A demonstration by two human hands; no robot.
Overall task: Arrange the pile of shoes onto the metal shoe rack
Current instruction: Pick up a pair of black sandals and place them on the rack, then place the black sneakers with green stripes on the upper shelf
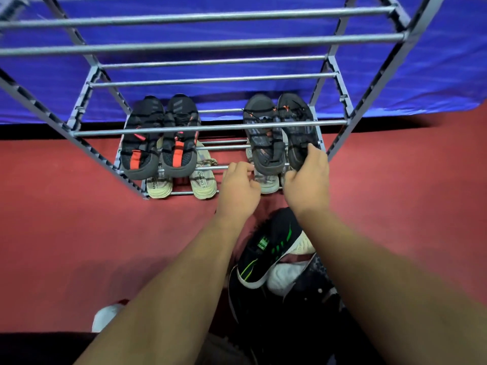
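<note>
Metal shoe rack (pixel 224 126) stands on the red floor (pixel 79 233).

Tier 2 from rack bottom: 1 pair black-and-orange sandals (pixel 181 154) toward the rack's left end, 1 pair dark grey sandals (pixel 266 151) toward its right end.

Bottom tier: beige pair (pixel 204 180) directly under the black-and-orange sandals. Pale grey pair (pixel 268 183) under the dark grey sandals, mostly hidden.

Floor in front of the rack's right half: pile of shoes (pixel 290 277), with a black sneaker with green stripes (pixel 266 248) on top.

Floor further out, front-left of the rack: white-and-red item (pixel 105 314), identity unclear.
</note>
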